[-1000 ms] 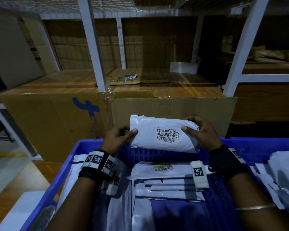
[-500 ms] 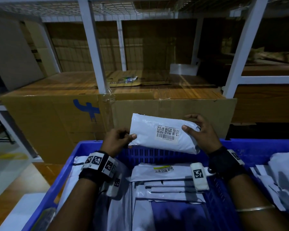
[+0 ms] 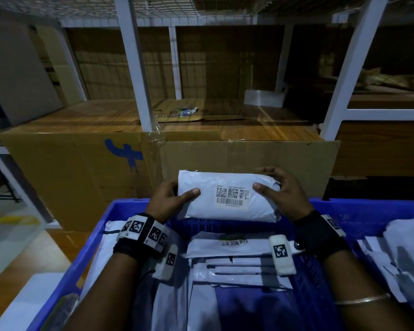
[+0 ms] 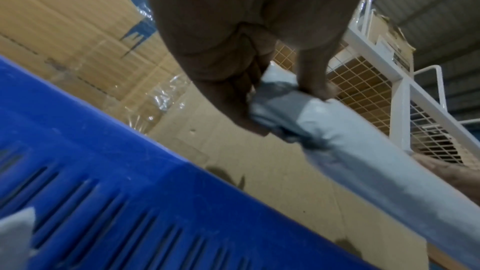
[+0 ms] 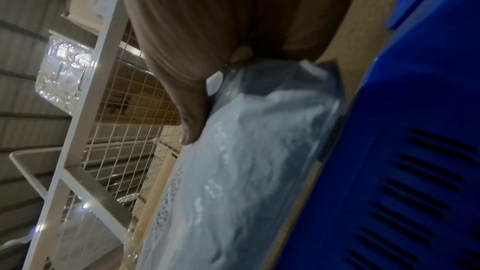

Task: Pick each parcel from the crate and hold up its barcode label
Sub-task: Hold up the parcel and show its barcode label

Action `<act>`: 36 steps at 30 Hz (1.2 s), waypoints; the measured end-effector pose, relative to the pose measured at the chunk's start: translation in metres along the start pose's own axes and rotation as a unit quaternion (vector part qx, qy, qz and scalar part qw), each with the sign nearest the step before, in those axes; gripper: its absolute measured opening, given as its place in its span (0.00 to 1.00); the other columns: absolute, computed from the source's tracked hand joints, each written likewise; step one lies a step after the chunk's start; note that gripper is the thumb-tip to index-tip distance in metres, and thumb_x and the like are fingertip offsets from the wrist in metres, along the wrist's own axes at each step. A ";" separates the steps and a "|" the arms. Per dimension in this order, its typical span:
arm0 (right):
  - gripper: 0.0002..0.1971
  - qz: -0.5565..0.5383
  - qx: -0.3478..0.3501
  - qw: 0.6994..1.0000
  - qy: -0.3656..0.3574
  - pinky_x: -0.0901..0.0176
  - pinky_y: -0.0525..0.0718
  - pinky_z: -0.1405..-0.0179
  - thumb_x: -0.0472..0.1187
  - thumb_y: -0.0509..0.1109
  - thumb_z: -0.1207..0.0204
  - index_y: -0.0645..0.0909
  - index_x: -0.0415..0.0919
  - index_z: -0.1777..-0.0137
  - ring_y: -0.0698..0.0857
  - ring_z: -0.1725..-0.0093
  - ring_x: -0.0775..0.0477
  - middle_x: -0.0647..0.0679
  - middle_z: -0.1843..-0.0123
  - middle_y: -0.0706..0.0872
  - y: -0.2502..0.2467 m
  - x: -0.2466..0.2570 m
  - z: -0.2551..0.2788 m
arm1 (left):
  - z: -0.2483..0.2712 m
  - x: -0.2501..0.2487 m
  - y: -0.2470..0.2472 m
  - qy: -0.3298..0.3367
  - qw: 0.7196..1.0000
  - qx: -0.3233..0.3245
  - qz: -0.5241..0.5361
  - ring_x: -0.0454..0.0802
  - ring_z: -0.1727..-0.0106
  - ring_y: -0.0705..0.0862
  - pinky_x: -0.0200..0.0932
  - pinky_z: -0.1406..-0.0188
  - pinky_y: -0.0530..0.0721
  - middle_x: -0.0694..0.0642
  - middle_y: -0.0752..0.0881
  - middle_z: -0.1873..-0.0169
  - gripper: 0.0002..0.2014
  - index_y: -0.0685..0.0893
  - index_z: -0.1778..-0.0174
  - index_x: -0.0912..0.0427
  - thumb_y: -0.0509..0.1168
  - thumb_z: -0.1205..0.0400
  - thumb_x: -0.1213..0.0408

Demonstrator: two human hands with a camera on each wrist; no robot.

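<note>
I hold a white poly-bag parcel (image 3: pixel 227 206) above the far rim of the blue crate (image 3: pixel 93 235), its barcode label (image 3: pixel 232 196) turned up toward me. My left hand (image 3: pixel 170 199) grips the parcel's left end, thumb on top. My right hand (image 3: pixel 282 192) pinches the right end, thumb beside the label, fingers curled behind. The left wrist view shows the left hand (image 4: pixel 259 93) clamped on the crumpled end of the parcel (image 4: pixel 363 145). The right wrist view has the thumb (image 5: pixel 192 126) pressed on the parcel (image 5: pixel 246 171). Several more white parcels (image 3: pixel 234 244) lie in the crate.
A large cardboard box (image 3: pixel 81 168) with a blue mark stands just past the crate. White shelf posts (image 3: pixel 132 63) rise behind it. More white bags (image 3: pixel 409 247) pile at the crate's right side. The floor (image 3: pixel 14 230) shows at the left.
The parcel has levelled out from a slight tilt and sits a little lower and closer to me. My left thumb has slid further onto its top face.
</note>
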State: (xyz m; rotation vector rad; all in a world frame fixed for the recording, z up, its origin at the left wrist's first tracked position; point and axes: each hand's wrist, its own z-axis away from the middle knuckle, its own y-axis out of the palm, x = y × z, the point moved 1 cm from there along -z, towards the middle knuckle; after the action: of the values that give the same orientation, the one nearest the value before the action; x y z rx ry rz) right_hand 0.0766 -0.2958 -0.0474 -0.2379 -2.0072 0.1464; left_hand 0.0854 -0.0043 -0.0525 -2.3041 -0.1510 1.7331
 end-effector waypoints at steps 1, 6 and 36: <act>0.14 0.005 0.008 1.000 0.003 0.62 0.85 0.49 0.35 0.78 0.27 0.83 0.40 0.42 0.87 0.46 0.55 0.48 0.45 0.89 0.002 0.000 0.000 | -0.001 0.001 0.000 -0.003 1.000 -0.011 0.014 0.42 0.55 0.90 0.37 0.60 0.87 0.51 0.91 0.54 0.13 0.86 0.44 0.66 0.72 0.22 0.66; 0.07 -0.096 -0.012 0.992 0.080 0.56 0.85 0.63 0.33 0.66 0.17 0.82 0.37 0.43 0.85 0.56 0.47 0.44 0.54 0.88 0.000 0.005 0.000 | -0.004 0.006 -0.010 0.008 0.997 -0.069 0.032 0.40 0.60 0.90 0.38 0.61 0.87 0.47 0.91 0.59 0.09 0.86 0.47 0.64 0.73 0.22 0.70; 0.31 -0.017 0.088 0.988 0.125 0.50 0.89 0.65 0.17 0.75 0.33 0.75 0.46 0.37 0.88 0.67 0.41 0.37 0.66 0.87 -0.004 0.001 0.007 | -0.008 0.012 -0.026 -0.021 0.987 -0.147 0.061 0.57 0.50 0.89 0.59 0.50 0.88 0.58 0.90 0.51 0.12 0.84 0.40 0.61 0.70 0.19 0.66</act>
State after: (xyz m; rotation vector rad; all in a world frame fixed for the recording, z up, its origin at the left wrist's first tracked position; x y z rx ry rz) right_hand 0.0693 -0.2997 -0.0487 -0.1022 -1.7366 0.2588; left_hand 0.0980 0.0223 -0.0546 -2.5298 -0.2983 1.9358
